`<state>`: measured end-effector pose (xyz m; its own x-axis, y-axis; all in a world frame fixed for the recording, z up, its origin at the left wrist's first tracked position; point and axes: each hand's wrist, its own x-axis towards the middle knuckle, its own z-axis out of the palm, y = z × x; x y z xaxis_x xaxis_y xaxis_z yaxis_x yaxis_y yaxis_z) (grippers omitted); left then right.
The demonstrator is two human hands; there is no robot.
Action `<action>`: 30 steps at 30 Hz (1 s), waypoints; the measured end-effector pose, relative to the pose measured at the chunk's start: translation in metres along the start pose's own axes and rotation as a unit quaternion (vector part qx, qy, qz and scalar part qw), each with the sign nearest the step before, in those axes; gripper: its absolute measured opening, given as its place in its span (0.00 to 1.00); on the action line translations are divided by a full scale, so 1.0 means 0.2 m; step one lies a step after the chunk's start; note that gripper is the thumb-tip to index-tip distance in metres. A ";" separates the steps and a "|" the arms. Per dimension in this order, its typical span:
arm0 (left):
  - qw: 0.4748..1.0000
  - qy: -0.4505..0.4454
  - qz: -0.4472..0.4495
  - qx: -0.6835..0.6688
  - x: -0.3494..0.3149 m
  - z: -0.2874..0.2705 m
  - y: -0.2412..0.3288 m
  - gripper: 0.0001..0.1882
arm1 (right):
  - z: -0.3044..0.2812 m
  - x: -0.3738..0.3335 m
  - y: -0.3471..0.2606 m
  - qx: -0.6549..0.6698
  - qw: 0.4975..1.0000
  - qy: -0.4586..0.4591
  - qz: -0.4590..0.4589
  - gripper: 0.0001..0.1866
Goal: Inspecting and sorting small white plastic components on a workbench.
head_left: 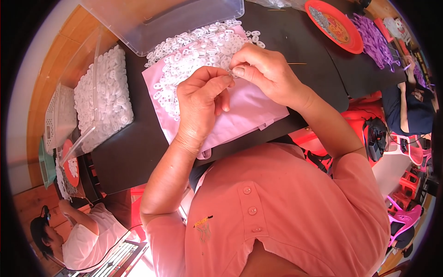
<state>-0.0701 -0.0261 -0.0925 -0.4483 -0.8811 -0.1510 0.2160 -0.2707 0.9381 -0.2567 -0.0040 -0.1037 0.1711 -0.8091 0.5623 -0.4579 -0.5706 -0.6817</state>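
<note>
My left hand (199, 101) and my right hand (272, 71) meet over a pink cloth (251, 111) spread on the dark table. Thumb and forefinger are pinched together on each hand, with the fingertips nearly touching. Whatever lies between them is too small or hidden to make out. Just beyond my hands a loose heap of small white oval plastic pieces with holes (196, 51) covers the far part of the cloth and spills past its edge.
A clear plastic bin (184, 21) stands behind the heap. On the left, a clear box holds many white pieces (104, 87). A red plate (314, 9) and purple strips (373, 41) lie at far right. Other people sit at lower left (87, 231) and right (397, 111).
</note>
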 end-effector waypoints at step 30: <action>0.893 0.009 0.296 0.340 0.01 0.00 -0.10 0.04 | -0.06 0.02 -0.01 0.165 0.957 -0.127 0.200 0.07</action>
<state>-0.0754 -0.0221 -0.1109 -0.4141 -0.8002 0.4338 -0.1693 0.5359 0.8271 -0.2652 -0.0041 -0.0945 0.2660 -0.9563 0.1211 -0.2388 -0.1871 -0.9529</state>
